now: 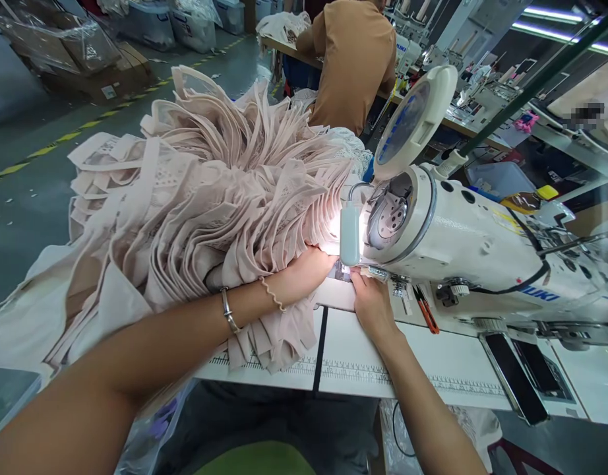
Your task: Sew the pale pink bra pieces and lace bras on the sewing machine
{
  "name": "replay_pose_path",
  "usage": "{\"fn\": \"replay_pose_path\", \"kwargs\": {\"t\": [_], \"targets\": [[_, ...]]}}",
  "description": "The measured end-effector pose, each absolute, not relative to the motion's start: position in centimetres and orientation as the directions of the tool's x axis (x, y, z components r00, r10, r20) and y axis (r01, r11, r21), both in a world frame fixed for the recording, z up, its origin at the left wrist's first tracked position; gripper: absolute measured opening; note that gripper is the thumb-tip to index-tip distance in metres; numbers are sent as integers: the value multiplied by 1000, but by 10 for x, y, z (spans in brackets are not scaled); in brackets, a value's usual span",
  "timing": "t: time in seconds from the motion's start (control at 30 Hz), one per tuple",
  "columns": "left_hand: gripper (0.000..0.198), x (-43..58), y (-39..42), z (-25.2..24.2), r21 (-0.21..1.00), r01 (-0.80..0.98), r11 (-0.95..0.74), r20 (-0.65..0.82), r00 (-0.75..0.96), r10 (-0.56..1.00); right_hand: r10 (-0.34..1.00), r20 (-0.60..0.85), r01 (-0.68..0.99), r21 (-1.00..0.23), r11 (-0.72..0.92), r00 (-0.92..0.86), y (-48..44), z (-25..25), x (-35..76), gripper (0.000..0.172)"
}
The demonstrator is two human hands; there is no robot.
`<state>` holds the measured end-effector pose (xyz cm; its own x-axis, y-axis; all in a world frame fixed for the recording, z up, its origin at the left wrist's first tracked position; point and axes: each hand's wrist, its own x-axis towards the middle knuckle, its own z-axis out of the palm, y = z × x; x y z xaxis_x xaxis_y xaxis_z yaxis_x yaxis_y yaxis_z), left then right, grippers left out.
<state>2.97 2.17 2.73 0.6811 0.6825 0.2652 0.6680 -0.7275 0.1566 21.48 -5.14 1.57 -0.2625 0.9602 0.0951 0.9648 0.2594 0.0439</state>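
Note:
My left hand (314,269) lies against the pale pink garment pieces (185,218) at the left of the needle area, its fingers pressed together on the fabric's edge. A bracelet and a twisted band are on that wrist. My right hand (373,303) is closed just right of the presser foot (341,270), with thumb and fingers at the needle plate. Whatever it pinches is too small or hidden to make out. Both hands work beneath the white sewing machine (462,231). A small lamp (350,235) lights the spot and its glare hides part of the fingertips.
A round magnifier (413,125) stands above the machine head. Orange-handled snips (426,311) and a phone (514,376) lie to the right on the white table (353,369). A person in a brown shirt (351,66) sits ahead. Plastic bins (150,26) stand at the far left.

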Motion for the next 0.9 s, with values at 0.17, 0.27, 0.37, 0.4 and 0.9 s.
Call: {"fn": "replay_pose_path", "kwargs": {"t": [0.17, 0.27, 0.37, 0.4, 0.9], "targets": [[27, 28, 20, 28, 71, 718, -693, 171, 675, 717, 972, 76, 975, 20, 221, -222, -53, 14, 218, 66], [25, 31, 22, 23, 62, 719, -693, 155, 679, 718, 972, 64, 972, -48, 229, -226, -53, 11, 221, 70], [23, 31, 23, 18, 52, 708, -705, 151, 692, 706, 971, 68, 966, -108, 235, -229, -52, 7, 225, 71], [22, 29, 23, 17, 50, 702, -711, 157, 697, 699, 969, 80, 964, -115, 241, -233, -52, 6, 225, 71], [24, -3, -15, 11, -132, 449, -884, 454, 820, 349, 990, -11, 988, 65, 143, -143, -53, 16, 207, 65]]}}
